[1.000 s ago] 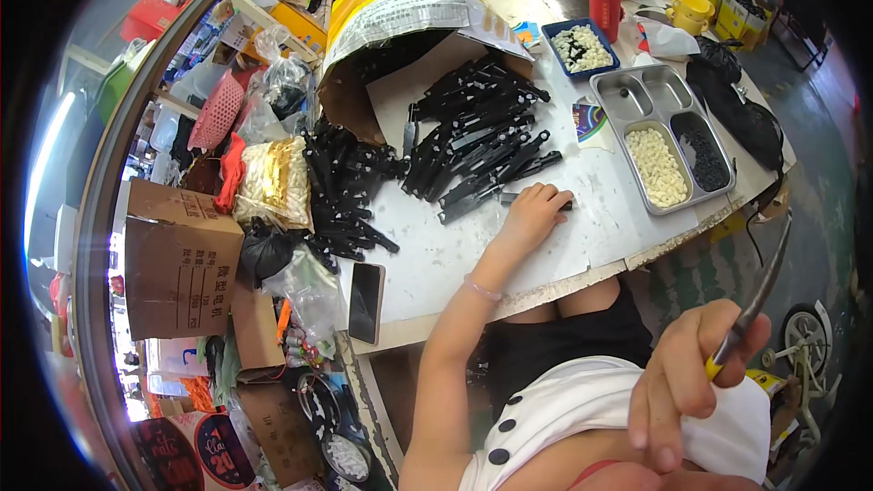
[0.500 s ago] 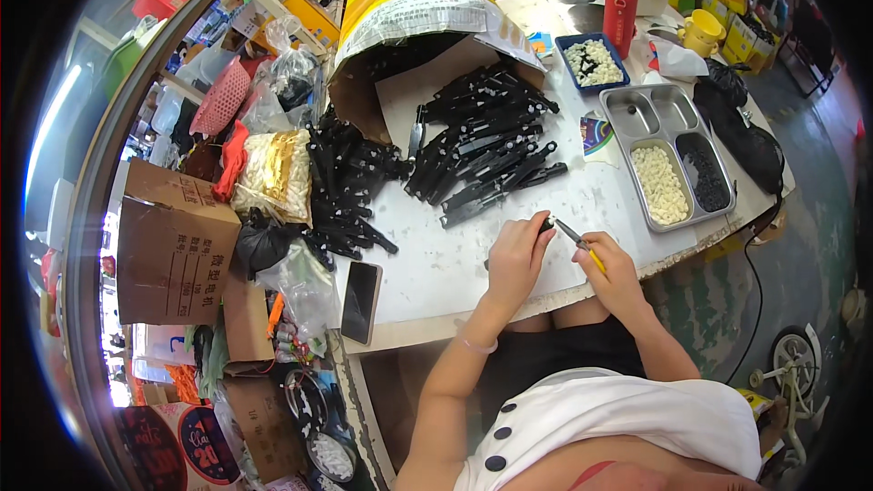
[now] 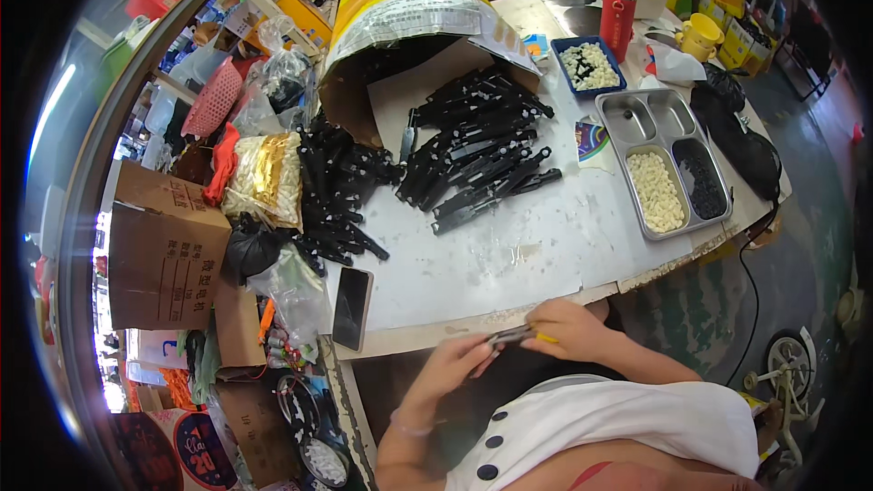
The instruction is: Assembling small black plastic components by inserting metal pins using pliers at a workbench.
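My right hand [image 3: 571,331] is closed around a pair of pliers [image 3: 514,335] with yellow on the handles. It is low at the table's front edge, over my lap. The metal end of the pliers points left to the fingertips of my left hand [image 3: 448,366]. Those fingers are pinched together and slightly blurred; what they hold is too small to make out. Beyond my hands, long black plastic parts [image 3: 482,150] with light tips are heaped on the white tabletop [image 3: 496,264]. More black parts [image 3: 341,186] lie in a second heap to the left.
At right a steel compartment tray [image 3: 650,229] holds cream-coloured small pieces and black ones. Behind it are a blue basket [image 3: 593,91] and a red flask [image 3: 618,18]. An open carton [image 3: 409,9] backs the heap. A phone [image 3: 353,309] lies at the front left, near a brown box [image 3: 168,255].
Both hands have come down and toward me, from above the tabletop to its front edge, with the pliers still in the right hand. The pliers now lie nearly level. The view has shifted slightly.
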Tool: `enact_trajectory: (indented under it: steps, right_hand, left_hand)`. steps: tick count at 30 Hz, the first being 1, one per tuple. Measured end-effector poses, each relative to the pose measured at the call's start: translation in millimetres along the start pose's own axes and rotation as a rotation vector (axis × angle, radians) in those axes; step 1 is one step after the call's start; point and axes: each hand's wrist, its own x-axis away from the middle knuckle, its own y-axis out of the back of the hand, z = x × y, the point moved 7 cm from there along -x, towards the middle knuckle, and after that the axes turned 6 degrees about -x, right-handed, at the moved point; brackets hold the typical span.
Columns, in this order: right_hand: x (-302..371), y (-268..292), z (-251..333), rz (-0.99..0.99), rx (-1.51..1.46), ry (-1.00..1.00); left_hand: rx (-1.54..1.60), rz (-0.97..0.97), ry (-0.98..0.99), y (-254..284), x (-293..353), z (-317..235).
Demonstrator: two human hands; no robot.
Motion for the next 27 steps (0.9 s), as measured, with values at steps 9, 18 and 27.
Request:
enact_trajectory:
  steps: [9, 18, 27]
  right_hand:
    - [5.2, 38.5, -47.6, -0.185, -0.112, -0.397]
    - [16.5, 58.0, -22.0, -0.380, -0.064, -0.337]
    - [32.5, 83.0, -47.1, -0.493, -0.127, -0.463]
  left_hand:
    - [-0.423, 0.161, -0.080, 31.1, -5.8, 19.1]
    - [-1.281, -0.715, -0.884, 2.2, -218.4, -142.8]
    - [-0.768, -0.583, -0.930, 6.5, -210.5, -125.8]
